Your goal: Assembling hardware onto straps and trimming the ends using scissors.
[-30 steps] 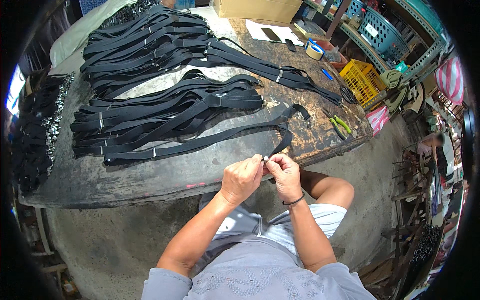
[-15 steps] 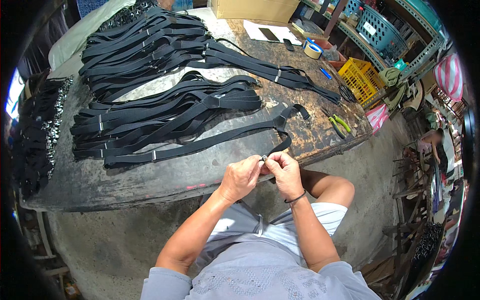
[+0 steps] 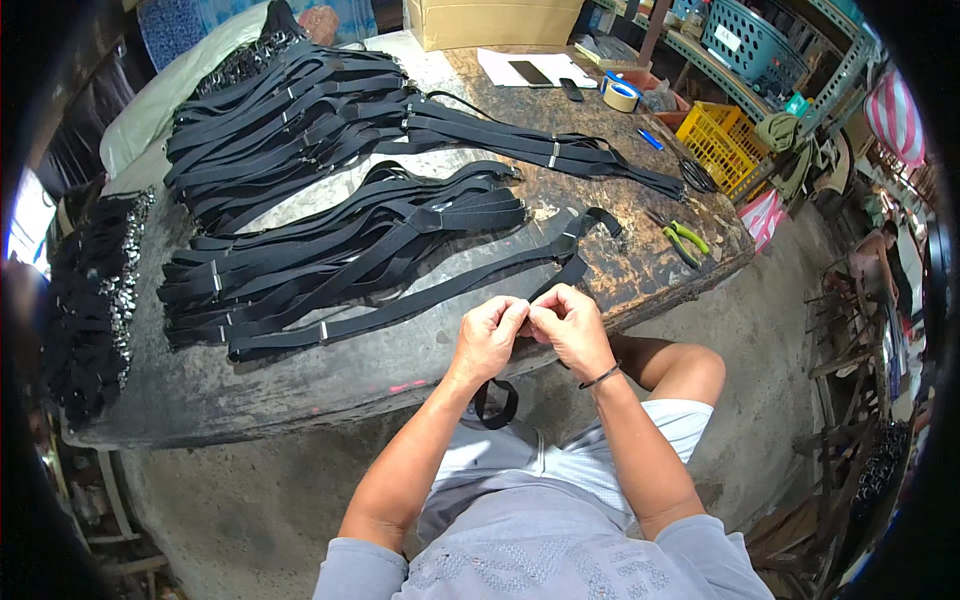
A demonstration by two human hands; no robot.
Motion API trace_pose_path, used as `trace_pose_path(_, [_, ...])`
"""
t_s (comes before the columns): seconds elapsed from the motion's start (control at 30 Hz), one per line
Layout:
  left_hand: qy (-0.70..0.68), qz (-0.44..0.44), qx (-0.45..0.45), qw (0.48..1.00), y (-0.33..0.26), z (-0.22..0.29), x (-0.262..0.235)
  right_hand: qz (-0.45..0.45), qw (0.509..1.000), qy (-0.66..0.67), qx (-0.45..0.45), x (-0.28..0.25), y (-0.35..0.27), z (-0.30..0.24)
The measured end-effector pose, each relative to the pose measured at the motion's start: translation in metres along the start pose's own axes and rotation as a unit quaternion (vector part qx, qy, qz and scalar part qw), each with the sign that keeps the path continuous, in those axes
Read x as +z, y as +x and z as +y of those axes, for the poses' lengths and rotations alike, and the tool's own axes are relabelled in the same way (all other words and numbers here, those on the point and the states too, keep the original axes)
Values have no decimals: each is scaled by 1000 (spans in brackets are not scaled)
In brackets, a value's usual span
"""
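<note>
Both hands meet over the table's near edge with the fingertips pinched together. My left hand (image 3: 484, 343) and my right hand (image 3: 576, 330) are closed on the strap of a pair of black suspenders (image 3: 410, 304); the exact bit between the fingers is hidden. Its joined middle lies on the tabletop beyond my right hand, and one long strap runs left over the table with a metal slider on it. Below my left hand dangles a loop of black strap (image 3: 497, 407). Farther back lie a bundle of black suspenders (image 3: 350, 250) and a larger heap of them (image 3: 290, 110).
Green-handled pliers (image 3: 688, 240) lie near the right edge of the worn table (image 3: 620, 270). Tape rolls (image 3: 620, 95), a blue pen (image 3: 650, 139) and a phone (image 3: 530, 73) are at the back. Beyond stands a yellow crate (image 3: 720, 145). Metal clips on black straps (image 3: 125, 290) line the left side.
A loop of black strap now hangs below my left hand. The shiny metal bit between my fingertips no longer shows. The whole view has shifted slightly.
</note>
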State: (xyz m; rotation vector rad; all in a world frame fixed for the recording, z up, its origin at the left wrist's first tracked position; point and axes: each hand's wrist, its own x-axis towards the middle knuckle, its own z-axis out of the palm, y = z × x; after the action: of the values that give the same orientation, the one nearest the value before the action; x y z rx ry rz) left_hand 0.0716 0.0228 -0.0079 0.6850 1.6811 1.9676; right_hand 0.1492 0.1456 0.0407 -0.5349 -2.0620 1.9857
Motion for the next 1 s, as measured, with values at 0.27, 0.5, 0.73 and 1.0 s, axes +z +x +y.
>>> trace_pose_path(0.27, [-181,54,-160,969,4,29,-18,7,997,70,-38,6,18,-6])
trace_pose_path(0.5, [-482,3,-230,845,2,20,-24,-46,997,49,-45,15,26,-2])
trace_pose_path(0.73, [-454,47,-246,855,4,26,-19,-54,993,101,-27,22,34,-4])
trace_pose_path(1.0, [-376,-8,-212,902,3,17,-26,-80,995,36,-41,18,45,-3])
